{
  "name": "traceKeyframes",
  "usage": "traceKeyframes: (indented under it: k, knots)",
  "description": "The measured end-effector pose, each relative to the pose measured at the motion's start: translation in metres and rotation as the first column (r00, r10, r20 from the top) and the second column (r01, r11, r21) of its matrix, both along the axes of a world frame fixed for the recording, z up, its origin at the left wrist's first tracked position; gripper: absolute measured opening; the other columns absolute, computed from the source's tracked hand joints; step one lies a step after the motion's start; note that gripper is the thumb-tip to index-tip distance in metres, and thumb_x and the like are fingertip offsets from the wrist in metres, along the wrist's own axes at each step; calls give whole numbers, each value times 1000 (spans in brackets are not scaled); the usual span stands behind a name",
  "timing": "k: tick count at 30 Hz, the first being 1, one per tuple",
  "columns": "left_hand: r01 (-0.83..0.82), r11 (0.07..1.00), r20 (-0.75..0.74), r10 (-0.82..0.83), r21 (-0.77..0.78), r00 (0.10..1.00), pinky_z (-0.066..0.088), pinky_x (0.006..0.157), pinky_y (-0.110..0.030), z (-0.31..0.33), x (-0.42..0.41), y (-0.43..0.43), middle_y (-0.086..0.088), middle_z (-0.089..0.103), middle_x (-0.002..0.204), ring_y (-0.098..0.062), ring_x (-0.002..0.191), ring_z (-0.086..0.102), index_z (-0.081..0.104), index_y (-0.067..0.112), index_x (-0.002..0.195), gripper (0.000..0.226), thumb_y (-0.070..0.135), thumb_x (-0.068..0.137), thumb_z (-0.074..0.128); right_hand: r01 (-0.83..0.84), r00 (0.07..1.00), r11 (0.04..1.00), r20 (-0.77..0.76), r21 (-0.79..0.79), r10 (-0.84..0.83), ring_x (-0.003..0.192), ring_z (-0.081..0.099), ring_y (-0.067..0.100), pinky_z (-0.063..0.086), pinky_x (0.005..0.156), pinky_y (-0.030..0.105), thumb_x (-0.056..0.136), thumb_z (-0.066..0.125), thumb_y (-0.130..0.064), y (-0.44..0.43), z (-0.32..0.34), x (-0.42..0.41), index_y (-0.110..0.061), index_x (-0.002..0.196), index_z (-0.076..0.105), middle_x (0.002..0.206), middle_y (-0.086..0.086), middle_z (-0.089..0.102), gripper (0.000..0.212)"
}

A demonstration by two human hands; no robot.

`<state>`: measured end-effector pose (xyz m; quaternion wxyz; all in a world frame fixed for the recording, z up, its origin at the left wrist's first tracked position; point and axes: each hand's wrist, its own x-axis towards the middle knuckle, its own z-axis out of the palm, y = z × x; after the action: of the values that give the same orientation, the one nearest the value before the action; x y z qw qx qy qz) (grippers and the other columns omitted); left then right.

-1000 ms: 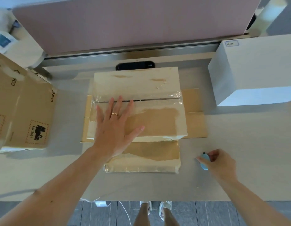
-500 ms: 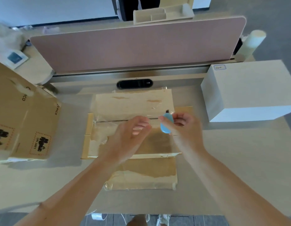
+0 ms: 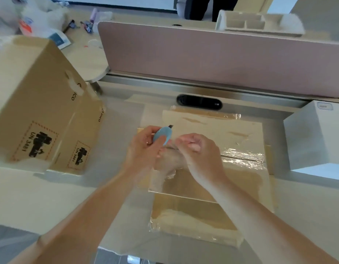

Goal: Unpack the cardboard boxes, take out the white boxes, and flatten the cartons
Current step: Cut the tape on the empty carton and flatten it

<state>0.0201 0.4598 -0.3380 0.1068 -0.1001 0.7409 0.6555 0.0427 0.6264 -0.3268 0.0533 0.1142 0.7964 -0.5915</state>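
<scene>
1. As the flattened carton (image 3: 244,181) already lies flat in the middle of the table (image 3: 50,197), with clear tape (image 3: 242,157) shining across its seam, we judge that the step in hand is finishing this carton, probably dealing with its tape.
2. The white box (image 3: 315,138) stands on the table at the right, just beside the flattened carton, so we take it as already taken out. Another cardboard box (image 3: 37,103) stands at the left, not flattened and well apart from the hands.
3. We think the next move calls for a firm, careful hold of the blue cutter (image 3: 163,135), with its blade kept away from the other hand, because the two hands are very close together. After that, the cardboard box at the left probably needs the same work.
4. The left hand (image 3: 144,151) is above the left part of the flattened carton. Its thumb and fingers are curled round the blue cutter, and the dark tip points away from the person.
5. The right hand (image 3: 199,153) is just beside it, knuckles up and fingers curled. The picture is blurred here, so we cannot tell whether it pinches the tape, touches the cutter or holds nothing.
6. Both forearms come in from the lower edge and meet over the flattened carton.
</scene>
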Motion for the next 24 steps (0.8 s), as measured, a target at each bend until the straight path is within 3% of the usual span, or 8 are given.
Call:
traceKeyframes:
  k: [3, 7, 10, 12, 17, 20, 24]
  knots:
    - [-98, 994, 70, 101, -37, 992, 44, 57, -20, -14, -9, -41, 3, 73, 72, -7, 54, 52, 70, 25, 94, 16, 15, 102, 61, -234, 955, 927, -111, 294, 276, 110, 58, -8, 42, 93, 8, 101, 64, -27, -6, -9, -19, -24, 118, 70, 117, -18, 66, 18]
    - [-50, 997, 139, 58, -58, 989, 45, 54, -25, -34, -8, -64, 5, 62, 64, -13, 56, 54, 70, 21, 92, 15, 18, 103, 60, -480, 775, 656, -69, 583, 628, 136, 45, 14, 35, 116, 34, 98, 58, -13, -7, -22, -48, -21, 134, 64, 141, -7, 56, 37]
    - [-59, 998, 154, 61, -22, 986, 55, 55, -29, -43, -11, -62, 3, 58, 61, -17, 57, 62, 70, 18, 92, 18, 14, 104, 56, -543, 620, 427, 2, 724, 785, 145, 40, 18, 29, 120, 38, 97, 48, -18, -7, -29, -71, -22, 136, 63, 148, -7, 55, 42]
    - [-70, 997, 169, 62, 39, 984, 60, 59, -32, -46, -12, -57, -2, 57, 61, -22, 61, 70, 69, 14, 96, 17, 12, 104, 54, -541, 555, 340, 22, 769, 832, 144, 41, 19, 28, 118, 38, 97, 43, -23, -7, -33, -83, -23, 131, 64, 144, -7, 57, 40]
    - [-55, 994, 155, 40, 95, 987, 64, 67, -35, -53, -10, -47, -26, 64, 73, -28, 72, 77, 68, 8, 103, 15, 13, 105, 54, -516, 502, 325, -28, 793, 865, 130, 44, 22, 25, 114, 32, 94, 37, -21, -11, -44, -94, -19, 114, 60, 125, -4, 58, 31]
    - [-38, 995, 116, 27, 94, 993, 65, 69, -36, -58, -11, -49, -8, 71, 73, -26, 73, 78, 71, 18, 98, 16, 16, 104, 56, -518, 501, 358, -63, 777, 863, 122, 45, 23, 23, 112, 28, 92, 35, -17, -15, -46, -99, -15, 107, 61, 116, -2, 58, 30]
    - [23, 998, 65, -26, 50, 998, 65, 72, -37, -62, -15, -47, 1, 70, 74, -24, 73, 77, 72, 30, 92, 15, 29, 98, 58, -542, 503, 408, -105, 734, 858, 113, 47, 24, 26, 110, 28, 87, 29, -12, -20, -44, -103, -11, 98, 59, 106, -1, 57, 31]
